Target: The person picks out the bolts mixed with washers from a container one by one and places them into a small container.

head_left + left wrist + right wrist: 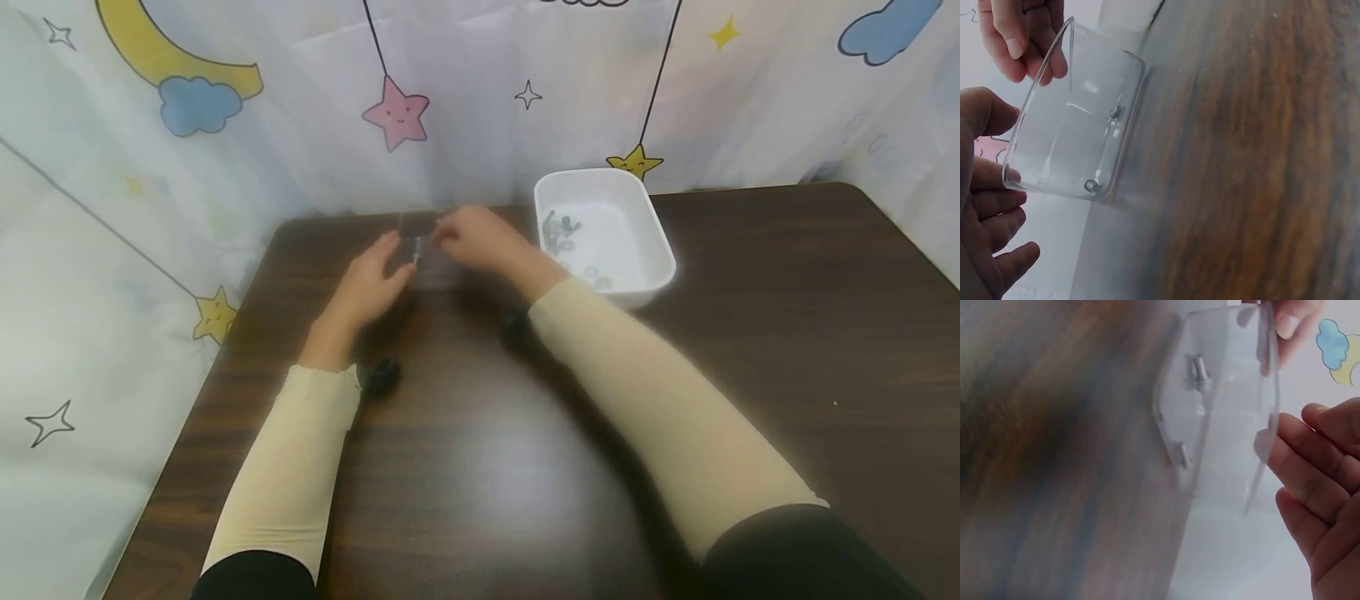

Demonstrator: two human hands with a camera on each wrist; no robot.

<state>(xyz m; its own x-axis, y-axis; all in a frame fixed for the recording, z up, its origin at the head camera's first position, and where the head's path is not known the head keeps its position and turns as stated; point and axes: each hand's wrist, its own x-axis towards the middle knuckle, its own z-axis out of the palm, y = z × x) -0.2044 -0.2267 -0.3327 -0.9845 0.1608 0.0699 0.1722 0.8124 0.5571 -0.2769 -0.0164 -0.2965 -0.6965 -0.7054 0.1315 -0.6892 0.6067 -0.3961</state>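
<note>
A clear plastic box [1079, 137] stands on the table at the back left, its open side up. Small metal bolts lie on its floor, one bolt [1199, 370] seen clearly through the wall. My left hand [367, 283] rests at the left side of this box, its index fingertip at the rim and its thumb apart from it. Over the right side is my right hand [480, 237], fingers loosely bent. One of its fingertips [1263, 445] shows at the rim, overlapping the clear wall. Between thumb and fingers of the right hand nothing shows.
Right of the box, a white plastic bin [660, 262] holds several small metal bolts and washer-like rings [592, 272] at its left side. My right forearm passes in front of it. A patterned curtain [465, 150] hangs behind the dark wooden table [480, 500].
</note>
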